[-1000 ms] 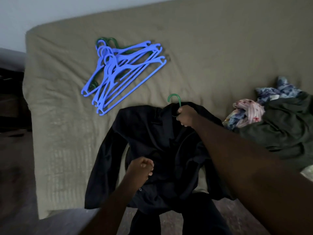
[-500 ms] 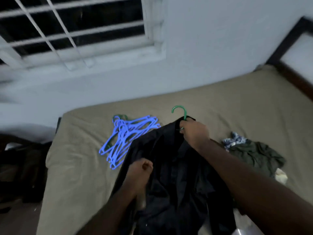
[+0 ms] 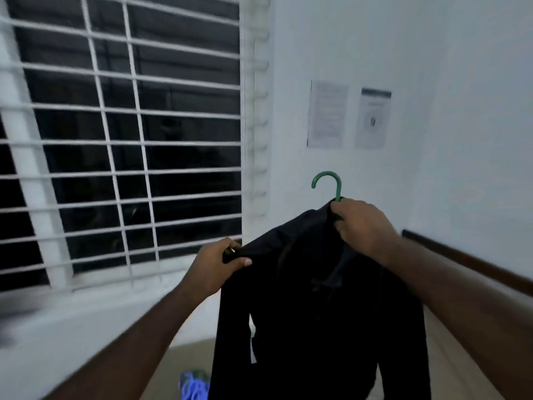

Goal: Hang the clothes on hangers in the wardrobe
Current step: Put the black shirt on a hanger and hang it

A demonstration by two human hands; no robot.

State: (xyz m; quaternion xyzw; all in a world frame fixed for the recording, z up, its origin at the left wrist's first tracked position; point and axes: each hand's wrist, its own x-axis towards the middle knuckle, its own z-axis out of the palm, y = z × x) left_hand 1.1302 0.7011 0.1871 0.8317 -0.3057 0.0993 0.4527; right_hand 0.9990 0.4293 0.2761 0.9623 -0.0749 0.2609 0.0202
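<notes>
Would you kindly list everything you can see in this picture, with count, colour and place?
jacket: one, black, held up mid-frame, hanging on the hanger
green hanger: one, only its hook shows above the collar
window: one, white grille over dark panes, left half
paper sheets: two, pale, side by side on the wall above the hook
wall: white, right of the window
blue hangers: a blurred pile, count unclear, bottom edge, left of the jacket
bed: one, tan cover, low behind the jacket
dark rail: one, along the wall at right
left hand: grips the jacket's shoulder
right hand: grips the hanger at the collar
</notes>
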